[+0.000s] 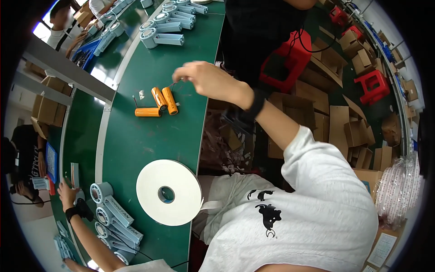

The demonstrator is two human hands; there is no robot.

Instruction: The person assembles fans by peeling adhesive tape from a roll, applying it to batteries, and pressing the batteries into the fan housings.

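Note:
My right hand [199, 77] is above the green bench, its fingertips pinched at the thin wire of an orange cylindrical battery [170, 100]. That battery leans beside a second orange battery [158, 97]; a third battery [148, 112] lies across their lower left side, with its own short wire sticking up. Far to the left, my left hand [68, 194] is closed about a light blue handheld fan [75, 174], whose handle points away from me. Part of that fan is hidden by the hand. Several light blue fans [118, 213] lie in an overlapping row just right of my left wrist.
A large white tape roll [156, 190] lies flat on the green bench [136, 140], its loose end over the near edge. More fans [163, 36] line the far end. A metal post [68, 68] rises at left. People, red stools [285, 63] and cardboard boxes [294, 113] surround the bench.

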